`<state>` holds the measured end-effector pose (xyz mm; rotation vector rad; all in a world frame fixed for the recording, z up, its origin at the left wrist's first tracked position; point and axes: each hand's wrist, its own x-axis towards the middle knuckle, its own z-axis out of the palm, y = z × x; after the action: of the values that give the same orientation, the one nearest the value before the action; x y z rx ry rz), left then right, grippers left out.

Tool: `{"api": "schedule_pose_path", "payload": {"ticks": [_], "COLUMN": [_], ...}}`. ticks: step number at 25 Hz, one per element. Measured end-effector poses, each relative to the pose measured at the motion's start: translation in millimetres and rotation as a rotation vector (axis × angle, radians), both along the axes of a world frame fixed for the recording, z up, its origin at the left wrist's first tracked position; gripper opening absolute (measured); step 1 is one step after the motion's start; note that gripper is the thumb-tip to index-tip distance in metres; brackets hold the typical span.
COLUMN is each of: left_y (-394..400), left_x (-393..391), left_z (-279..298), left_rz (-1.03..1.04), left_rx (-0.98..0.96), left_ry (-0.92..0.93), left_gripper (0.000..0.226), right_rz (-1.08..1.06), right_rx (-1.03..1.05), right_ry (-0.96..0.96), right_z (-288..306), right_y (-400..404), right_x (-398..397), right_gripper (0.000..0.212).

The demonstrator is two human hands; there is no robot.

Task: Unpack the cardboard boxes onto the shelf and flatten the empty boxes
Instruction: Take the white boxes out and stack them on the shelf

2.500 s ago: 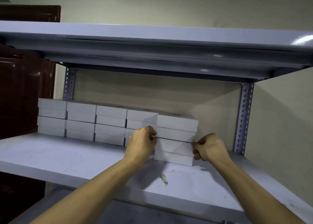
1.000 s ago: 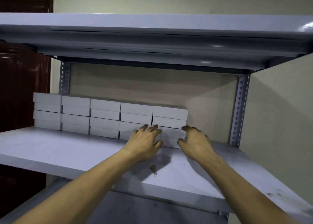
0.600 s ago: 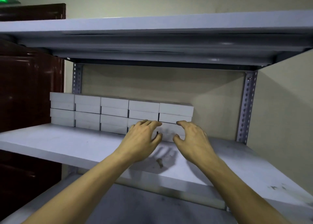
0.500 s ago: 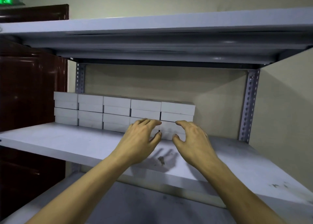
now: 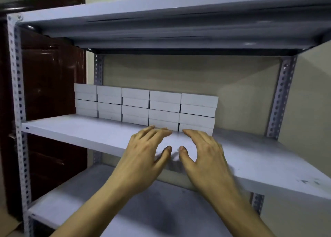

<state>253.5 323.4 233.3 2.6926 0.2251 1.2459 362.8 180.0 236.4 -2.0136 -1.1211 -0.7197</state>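
Note:
Several flat white boxes (image 5: pixel 163 109) stand in a row of stacks at the back of the middle shelf board (image 5: pixel 77 131) of a grey metal rack. My left hand (image 5: pixel 145 157) and my right hand (image 5: pixel 206 156) hover side by side above the shelf's front part, palms down, fingers spread and relaxed, holding nothing. Their fingertips reach just short of the lowest boxes of the two rightmost stacks and are apart from them. No cardboard box is in view.
The upper shelf board (image 5: pixel 161 23) overhangs close above. A lower shelf board (image 5: pixel 75 199) lies beneath. Perforated uprights (image 5: pixel 279 96) stand at the corners. A dark brown door (image 5: pixel 52 96) is on the left, a beige wall behind and to the right.
Both hands let go of the rightmost stack after pushing it back into line, then drew back toward me and lower. The view pulled away from the shelf.

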Motion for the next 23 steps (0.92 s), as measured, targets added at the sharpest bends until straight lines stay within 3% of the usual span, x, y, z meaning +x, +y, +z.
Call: {"api": "schedule_pose_path", "payload": {"ticks": [9, 23], "left_y": [1.2, 42.4], "left_x": [-54.1, -167.4], "left_z": [-55.9, -145.7], "left_rz": [0.092, 0.380], "left_rx": [-0.064, -0.267], "left_ry": [-0.016, 0.094], "left_gripper": [0.050, 0.055], "right_rz": [0.113, 0.353], "right_rx": [0.086, -0.106], "right_ry": [-0.080, 0.087], "right_z": [-46.6, -145.7], "right_y": [11.4, 96.7], "right_x": [-41.9, -127.3], "right_gripper": [0.045, 0.047]}}
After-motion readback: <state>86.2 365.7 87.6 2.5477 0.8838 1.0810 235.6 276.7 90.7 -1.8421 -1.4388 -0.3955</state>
